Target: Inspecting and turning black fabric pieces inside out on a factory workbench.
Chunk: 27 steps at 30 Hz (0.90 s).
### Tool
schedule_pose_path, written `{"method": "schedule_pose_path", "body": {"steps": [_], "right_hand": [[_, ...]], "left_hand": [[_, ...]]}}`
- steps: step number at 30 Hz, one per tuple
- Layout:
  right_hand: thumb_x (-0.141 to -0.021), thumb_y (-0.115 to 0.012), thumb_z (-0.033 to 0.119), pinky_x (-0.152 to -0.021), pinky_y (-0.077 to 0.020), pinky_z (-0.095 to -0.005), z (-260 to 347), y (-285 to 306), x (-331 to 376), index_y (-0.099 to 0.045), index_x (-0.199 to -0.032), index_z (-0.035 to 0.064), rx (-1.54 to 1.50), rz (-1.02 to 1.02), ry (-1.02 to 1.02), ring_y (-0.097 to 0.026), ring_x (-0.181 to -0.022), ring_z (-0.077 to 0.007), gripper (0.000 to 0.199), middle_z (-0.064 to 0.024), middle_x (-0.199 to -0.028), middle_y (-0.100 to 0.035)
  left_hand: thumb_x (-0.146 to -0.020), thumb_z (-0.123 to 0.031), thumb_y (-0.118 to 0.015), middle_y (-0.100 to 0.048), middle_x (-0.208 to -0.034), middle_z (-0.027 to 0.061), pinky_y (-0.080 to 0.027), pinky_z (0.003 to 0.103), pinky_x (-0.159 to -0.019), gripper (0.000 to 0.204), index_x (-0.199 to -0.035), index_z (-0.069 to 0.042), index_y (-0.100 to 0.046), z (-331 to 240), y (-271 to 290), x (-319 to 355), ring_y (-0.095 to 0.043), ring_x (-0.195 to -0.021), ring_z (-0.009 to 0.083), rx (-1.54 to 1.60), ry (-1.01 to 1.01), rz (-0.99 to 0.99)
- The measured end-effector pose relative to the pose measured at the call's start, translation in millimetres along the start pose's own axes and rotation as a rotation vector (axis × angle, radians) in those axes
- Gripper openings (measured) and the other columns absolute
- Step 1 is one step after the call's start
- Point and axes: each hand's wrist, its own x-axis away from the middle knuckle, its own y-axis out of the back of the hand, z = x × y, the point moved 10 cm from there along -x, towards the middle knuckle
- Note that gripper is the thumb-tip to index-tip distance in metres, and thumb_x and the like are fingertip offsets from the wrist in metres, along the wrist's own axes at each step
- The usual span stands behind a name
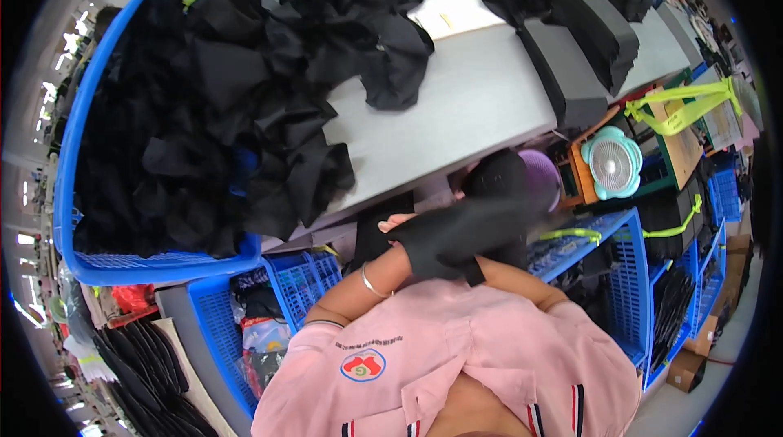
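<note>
Black cloth (457,235) — partly covering the hands (396,223).

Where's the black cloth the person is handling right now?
In the head view, the black cloth is just right of centre, in front of the pink shirt, with the left hand at its left edge.

Upper garment and wrist ornament of the wearer, seen from above.
The shirt (506,331) is pale pink and short-sleeved, its left sleeve (306,341) edged with a narrow dark-and-white trim (326,323). The collar lies open, banded with navy, white and red stripes (578,410). The left breast bears a round, blue-rimmed emblem (364,365) in red, white and green, beneath small dark lettering (369,343). A slim silvery bangle (366,277) encircles the left wrist.
</note>
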Motion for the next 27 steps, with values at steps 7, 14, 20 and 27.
{"method": "schedule_pose_path", "body": {"steps": [7, 14, 20, 27], "right_hand": [[-0.090, -0.071, 0.023, -0.080, -0.0523, -0.0316, -19, 58, -3, -0.066, -0.109, 0.0015, 0.293, -0.168, 0.277, -0.066, -0.091, -0.0149, 0.030, -0.0070, -0.097, -0.070], [-0.092, -0.070, 0.014, -0.083, -0.0507, -0.0288, 114, 73, 66, -0.061, -0.112, -0.0004, 0.607, -0.619, 0.553, -0.065, -0.094, -0.0164, 0.026, -0.0094, -0.101, -0.066], [-0.083, -0.075, 0.005, -0.085, -0.0511, -0.0304, 153, 14, 63, -0.059, -0.109, -0.0006, 1.007, -0.665, 0.749, -0.068, -0.097, -0.0205, 0.032, -0.0118, -0.101, -0.067], [-0.088, -0.067, 0.009, -0.081, -0.0517, -0.0327, 116, 47, 30, -0.066, -0.098, -0.0033, 0.982, -0.465, 0.354, -0.068, -0.090, -0.0267, 0.016, -0.0122, -0.100, -0.069]], "left_hand": [[-0.100, -0.061, -0.039, -0.025, -0.165, 0.0046, -0.022, 0.048, -0.119, 0.071, -0.160, -0.029, -0.021, -49, 6, -31, -0.026, -0.150, 0.0262, 0.071, -0.135, -0.171], [-0.103, -0.055, -0.036, -0.017, -0.167, 0.0038, -0.017, 0.047, -0.120, 0.072, -0.161, -0.018, -0.017, -66, 96, 19, -0.020, -0.151, 0.0198, 0.003, -0.309, -0.602], [-0.103, -0.053, -0.038, -0.019, -0.166, 0.0043, -0.019, 0.046, -0.119, 0.071, -0.160, -0.016, -0.019, -41, 103, 53, -0.021, -0.150, 0.0200, 0.012, -0.304, -0.563], [-0.103, -0.050, -0.039, -0.021, -0.164, 0.0049, -0.021, 0.045, -0.118, 0.069, -0.159, -0.015, -0.021, -34, 117, 78, -0.024, -0.149, 0.0202, -0.037, -0.376, -0.570]]}}
